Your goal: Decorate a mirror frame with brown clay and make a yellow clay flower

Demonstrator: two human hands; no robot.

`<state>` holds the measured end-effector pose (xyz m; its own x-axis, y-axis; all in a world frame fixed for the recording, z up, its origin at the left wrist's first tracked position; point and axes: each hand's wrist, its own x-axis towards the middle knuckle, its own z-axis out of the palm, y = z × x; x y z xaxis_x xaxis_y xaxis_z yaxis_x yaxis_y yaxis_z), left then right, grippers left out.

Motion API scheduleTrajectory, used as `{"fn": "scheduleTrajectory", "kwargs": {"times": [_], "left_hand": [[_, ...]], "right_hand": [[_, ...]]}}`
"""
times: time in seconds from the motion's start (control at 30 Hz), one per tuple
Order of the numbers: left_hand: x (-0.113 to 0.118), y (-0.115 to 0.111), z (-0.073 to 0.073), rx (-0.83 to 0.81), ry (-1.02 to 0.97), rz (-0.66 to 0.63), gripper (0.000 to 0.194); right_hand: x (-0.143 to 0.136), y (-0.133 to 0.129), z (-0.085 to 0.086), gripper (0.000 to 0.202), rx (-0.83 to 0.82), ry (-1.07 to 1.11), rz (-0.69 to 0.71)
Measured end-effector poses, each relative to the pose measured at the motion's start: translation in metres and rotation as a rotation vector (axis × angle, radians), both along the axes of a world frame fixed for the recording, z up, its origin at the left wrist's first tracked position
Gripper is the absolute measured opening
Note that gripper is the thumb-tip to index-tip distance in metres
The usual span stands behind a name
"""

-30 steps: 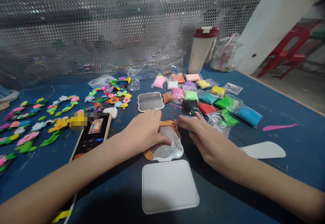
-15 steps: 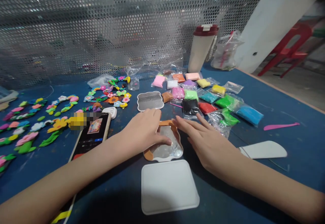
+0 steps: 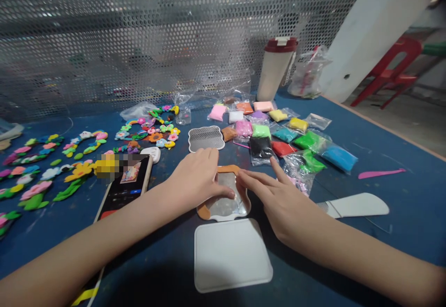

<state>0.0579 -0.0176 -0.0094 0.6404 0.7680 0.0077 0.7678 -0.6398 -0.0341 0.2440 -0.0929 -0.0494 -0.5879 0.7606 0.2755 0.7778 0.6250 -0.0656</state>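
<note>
A small wavy-edged mirror [image 3: 228,200] lies on the blue table in front of me, with a strip of orange-brown clay [image 3: 228,169] along its far and left rim. My left hand [image 3: 195,177] is closed over the mirror's left side, thumb across the glass, fingers curled at the rim and partly hidden. At the far right corner, fingertips of my right hand [image 3: 275,195] touch the end of the clay strip; its fingers are stretched out, one raised. Just nearer to me lies a white rounded rectangular plate [image 3: 232,256]. Beyond the mirror sits a second wavy-edged mirror [image 3: 206,139].
Bags of coloured clay [image 3: 261,131] spread behind my right hand. On the right are a white comb [image 3: 362,205] and a pink tool [image 3: 381,173]. A phone [image 3: 128,181] and clay flower pieces [image 3: 80,170] lie left. A tumbler [image 3: 276,70] stands by the perforated metal screen [image 3: 139,42].
My right hand's fingers have shifted slightly, bringing the fingertips onto the clay at the corner, with one finger lifted straighter. The left hand stays on the mirror. The view turned slightly.
</note>
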Motion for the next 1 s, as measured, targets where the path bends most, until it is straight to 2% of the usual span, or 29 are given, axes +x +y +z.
{"fn": "scheduleTrajectory", "kwargs": {"times": [0.17, 0.37, 0.57, 0.63, 0.7, 0.77, 0.87, 0.93, 0.97, 1.0], "left_hand": [[-0.001, -0.001, 0.000, 0.014, 0.005, 0.003, 0.054], [-0.003, -0.002, -0.003, 0.048, 0.012, -0.015, 0.057], [-0.003, -0.001, -0.007, 0.067, 0.014, -0.014, 0.058], [-0.003, 0.000, -0.008, 0.046, 0.008, -0.005, 0.058], [-0.003, 0.000, -0.008, 0.035, 0.004, 0.001, 0.059], [-0.003, -0.001, -0.005, 0.044, -0.005, -0.011, 0.058], [0.000, -0.009, 0.005, 0.038, -0.065, -0.096, 0.042], [0.001, -0.016, 0.013, -0.096, -0.205, -0.152, 0.019], [0.002, -0.019, 0.016, -0.216, -0.309, -0.147, 0.011], [0.003, -0.022, 0.019, -0.350, -0.401, -0.122, 0.013]], "right_hand": [[0.000, -0.005, 0.006, 0.075, -0.056, -0.021, 0.023], [0.000, -0.007, 0.006, 0.078, -0.028, 0.019, -0.042], [-0.008, -0.011, -0.001, 0.064, 0.122, -0.112, 0.096], [-0.008, -0.012, 0.000, 0.063, 0.122, -0.102, 0.116], [-0.004, -0.011, 0.005, 0.064, 0.052, -0.020, 0.091], [0.003, -0.009, 0.013, 0.063, -0.038, 0.159, 0.010], [0.012, -0.004, 0.025, 0.045, -0.036, 0.479, -0.180], [0.014, -0.001, 0.029, 0.035, -0.012, 0.572, -0.220], [0.014, 0.001, 0.030, 0.032, -0.011, 0.597, -0.216], [0.014, 0.001, 0.030, 0.031, -0.010, 0.618, -0.202]]}}
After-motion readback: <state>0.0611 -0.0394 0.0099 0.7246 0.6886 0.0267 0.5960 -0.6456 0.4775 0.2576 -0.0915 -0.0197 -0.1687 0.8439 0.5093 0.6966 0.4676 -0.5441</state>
